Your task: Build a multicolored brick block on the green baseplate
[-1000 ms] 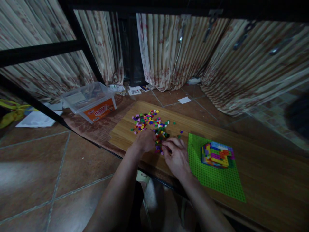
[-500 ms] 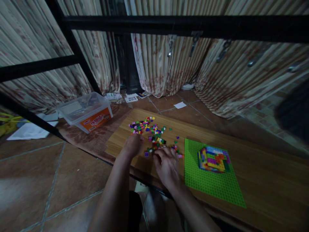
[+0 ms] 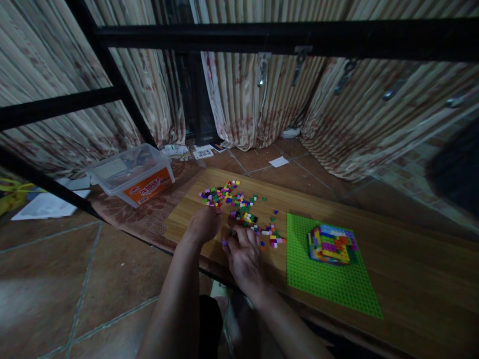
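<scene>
Several small coloured bricks lie scattered on a wooden board. My left hand rests knuckles-up at the near left edge of the pile, fingers curled under and hidden. My right hand lies just beside it, fingers bent down onto the board by a small purple brick; what it holds, if anything, is hidden. To the right, a green studded baseplate carries a multicoloured brick block.
A clear plastic tub with an orange label stands on a mat at the left. Black metal frame bars cross overhead and at the left. Striped curtains hang behind. Papers lie on the tiled floor.
The view tilted up, then steadied. My right hand slid left and nearer along the board; some bricks now lie spread out toward the baseplate. My left hand stayed at the pile's edge.
</scene>
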